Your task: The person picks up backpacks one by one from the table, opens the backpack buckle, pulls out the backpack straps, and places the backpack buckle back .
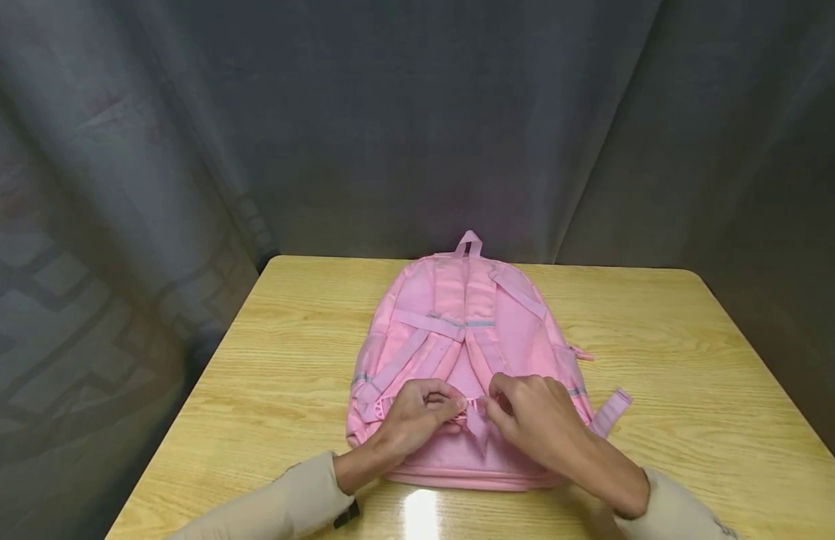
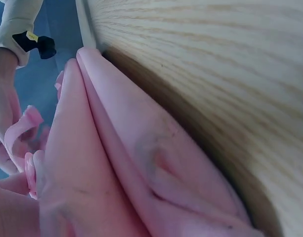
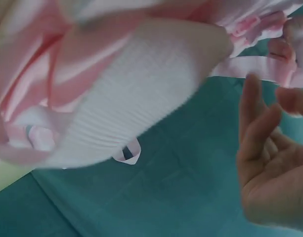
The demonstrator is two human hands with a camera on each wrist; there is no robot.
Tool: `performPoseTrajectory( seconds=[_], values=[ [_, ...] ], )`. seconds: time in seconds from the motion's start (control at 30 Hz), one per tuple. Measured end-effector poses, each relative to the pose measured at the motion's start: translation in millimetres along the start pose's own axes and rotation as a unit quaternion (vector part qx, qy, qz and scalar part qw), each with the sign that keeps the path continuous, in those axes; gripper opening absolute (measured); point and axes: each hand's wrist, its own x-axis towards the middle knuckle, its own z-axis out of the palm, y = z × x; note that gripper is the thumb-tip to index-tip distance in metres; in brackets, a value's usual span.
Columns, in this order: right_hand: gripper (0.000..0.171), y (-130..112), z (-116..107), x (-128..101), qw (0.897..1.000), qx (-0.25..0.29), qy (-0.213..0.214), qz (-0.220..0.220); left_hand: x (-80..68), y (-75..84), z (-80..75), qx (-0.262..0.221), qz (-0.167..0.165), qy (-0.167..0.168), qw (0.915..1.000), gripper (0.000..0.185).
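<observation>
A pink backpack lies flat on the wooden tabletop, back panel up, its top handle pointing away from the person and its base near the front edge. Both hands meet over the lower middle of the bag. The left hand has its fingers curled and pinches a pink strap end just above the base. The right hand comes in from the other side, thumb and forefinger pinching the same strap, other fingers loosely bent. A loose strap tail sticks out past the bag's right side. Beige sleeves cover both forearms, and a dark grey curtain hangs behind the tabletop
</observation>
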Motion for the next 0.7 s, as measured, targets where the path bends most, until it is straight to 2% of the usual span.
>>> performPoseTrajectory(
  seconds=[0.07, 0.13, 0.23, 0.37, 0.53, 0.7],
  values=[
    [0.009, 4.0, 1.7, 1.4, 1.000, 0.008, 0.010, -0.022, -0.3, 0.3, -0.7, -0.003, 0.002, -0.008, 1.0000, 0.018],
    [0.020, 8.2, 4.1, 2.7, 0.998, 0.050, 0.002, -0.045, -0.5, 0.2, -1.3, -0.002, 0.003, -0.013, 0.9999, 0.018],
    [0.029, 14.1, 7.4, 4.4, 0.987, 0.143, -0.057, -0.054, -1.3, 0.2, -2.1, 0.002, 0.003, -0.017, 0.9998, 0.018],
    [0.026, 20.3, 11.1, 6.6, 0.964, 0.230, -0.131, -0.040, -1.9, -0.2, -3.1, 0.004, 0.002, -0.022, 0.9997, 0.018],
    [0.016, 26.0, 10.8, 7.7, 0.946, 0.278, -0.162, -0.032, -2.5, -0.5, -4.5, -0.001, 0.009, -0.030, 0.9995, 0.019],
    [0.011, 29.8, 9.3, 7.0, 0.943, 0.290, -0.159, -0.039, -3.1, -1.7, -7.0, 0.004, 0.013, -0.036, 0.9993, 0.019]
  ],
)
